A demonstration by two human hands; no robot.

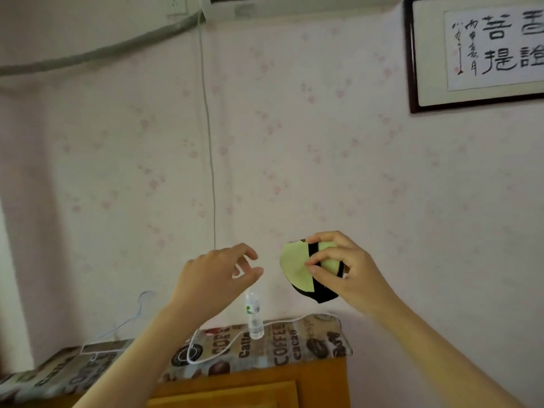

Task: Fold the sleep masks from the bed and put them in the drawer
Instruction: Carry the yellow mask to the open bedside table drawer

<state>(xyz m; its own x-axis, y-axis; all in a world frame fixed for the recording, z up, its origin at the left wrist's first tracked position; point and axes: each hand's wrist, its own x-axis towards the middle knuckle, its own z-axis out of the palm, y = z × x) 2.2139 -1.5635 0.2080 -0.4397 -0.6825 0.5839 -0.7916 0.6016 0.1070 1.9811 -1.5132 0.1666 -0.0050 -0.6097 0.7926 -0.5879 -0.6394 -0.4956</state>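
A folded sleep mask (295, 266), pale green with a black strap and black backing, is held up in front of the wall. My right hand (344, 269) pinches it between thumb and fingers. My left hand (217, 275) hovers just left of the mask, apart from it, with loosely curled fingers and nothing in it. Below both hands stands a wooden cabinet (265, 387) with a panel front at the lower edge of the view. Neither the bed nor an open drawer is in sight.
A coffee-print cloth (279, 346) covers the cabinet top. On it stand a clear water bottle (253, 316) and a looped white cable (217, 348). A wire hanger (117, 328) lies at the left. A framed calligraphy picture (482, 51) hangs at the upper right.
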